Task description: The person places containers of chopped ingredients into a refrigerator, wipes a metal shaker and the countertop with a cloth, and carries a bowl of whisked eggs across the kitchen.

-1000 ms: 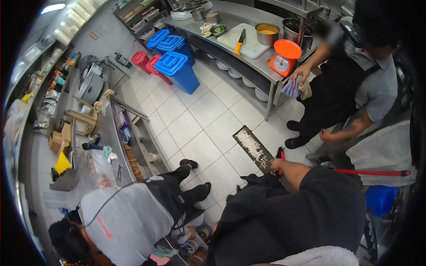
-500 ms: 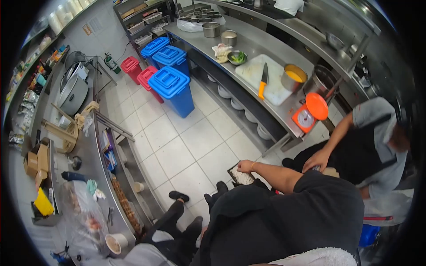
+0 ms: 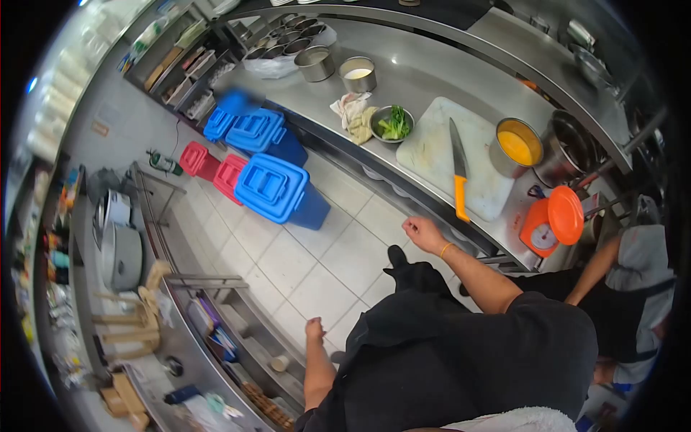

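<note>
My right hand [image 3: 423,234], with a yellow band at the wrist, hangs over the floor beside the steel counter [image 3: 410,54]. Its fingers are curled in, and nothing shows in them. Low on the left, my left hand [image 3: 314,329] is closed in a loose fist with nothing visible in it. On the counter, nearest my right hand, an orange-handled knife [image 3: 461,173] lies across a white cutting board [image 3: 425,140]. Beside the board are a bowl of green leaves [image 3: 393,124], a pot of yellow liquid [image 3: 516,147] and an orange kitchen scale [image 3: 551,223].
Lidded blue bins [image 3: 272,189] and red bins [image 3: 230,178] stand on the tiled floor [image 3: 324,248] ahead. Another person [image 3: 630,288] is close on my right. A steel table [image 3: 173,360] with shelves runs along my left.
My right hand has moved up and left of the tray of white food, which is out of view. My left hand has come into view. The person at lower left is gone; the counter appears closer.
</note>
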Tool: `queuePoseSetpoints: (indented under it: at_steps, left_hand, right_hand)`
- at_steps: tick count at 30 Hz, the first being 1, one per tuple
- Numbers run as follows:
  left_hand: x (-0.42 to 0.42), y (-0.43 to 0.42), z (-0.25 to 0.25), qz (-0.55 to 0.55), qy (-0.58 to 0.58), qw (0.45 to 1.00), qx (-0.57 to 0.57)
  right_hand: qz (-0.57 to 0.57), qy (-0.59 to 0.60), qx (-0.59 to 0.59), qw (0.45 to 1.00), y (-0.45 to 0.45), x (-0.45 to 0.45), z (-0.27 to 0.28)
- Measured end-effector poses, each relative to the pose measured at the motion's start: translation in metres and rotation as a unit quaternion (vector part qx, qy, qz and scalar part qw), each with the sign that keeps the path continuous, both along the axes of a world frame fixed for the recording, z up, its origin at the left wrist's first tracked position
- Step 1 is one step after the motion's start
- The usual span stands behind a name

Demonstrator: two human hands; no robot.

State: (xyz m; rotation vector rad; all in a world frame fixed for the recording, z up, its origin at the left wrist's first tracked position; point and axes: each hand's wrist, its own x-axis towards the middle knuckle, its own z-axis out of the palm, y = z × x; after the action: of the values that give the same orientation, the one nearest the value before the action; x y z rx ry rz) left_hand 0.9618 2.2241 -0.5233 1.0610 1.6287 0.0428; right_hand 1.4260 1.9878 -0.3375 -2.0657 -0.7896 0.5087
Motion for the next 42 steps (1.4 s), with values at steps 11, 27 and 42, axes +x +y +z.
queuePoseSetpoints:
  at_steps: [11, 27, 42]
  left_hand:
    - [0.180, 0.105, 0.037, -0.042, -0.067, 0.997, -0.001]
    - [0.683, 0.392, 0.210, -0.354, -0.382, 0.850, 0.074]
    - [0.896, 0.350, 0.184, -0.360, -0.416, 0.834, -0.038]
  right_hand:
    - [-0.229, -0.328, -0.146, 0.905, 0.159, 0.266, 0.091]
    - [-0.370, 0.038, -0.025, 0.928, 0.263, 0.382, 0.137]
    - [-0.410, -0.014, -0.139, 0.901, 0.333, 0.343, 0.052]
